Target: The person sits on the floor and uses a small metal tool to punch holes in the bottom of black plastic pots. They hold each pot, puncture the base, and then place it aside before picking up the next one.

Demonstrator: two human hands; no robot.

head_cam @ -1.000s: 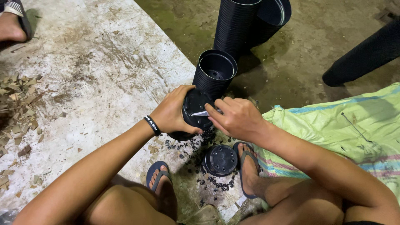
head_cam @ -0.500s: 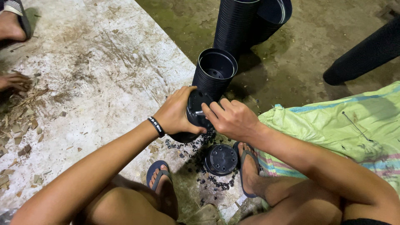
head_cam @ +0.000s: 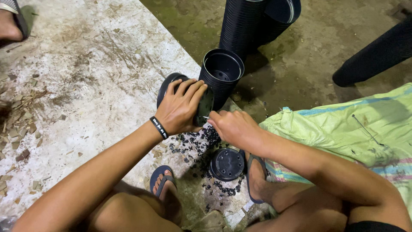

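Left hand, fingers wrapped over a black plastic pot tipped on its side, gripping it. Right hand just beside, fingers curled closed around a thin metal tool, its tip touching the pot's base. Directly beyond the fingers, a stack of black pots, upright. Below the fingers, small black plastic bits scattered on the concrete floor, plus another upturned pot. Right of the fingers, a green sack.

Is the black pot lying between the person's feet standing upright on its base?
No. The small black pot lies upside down on the concrete, its holed base facing up among the scattered black bits.
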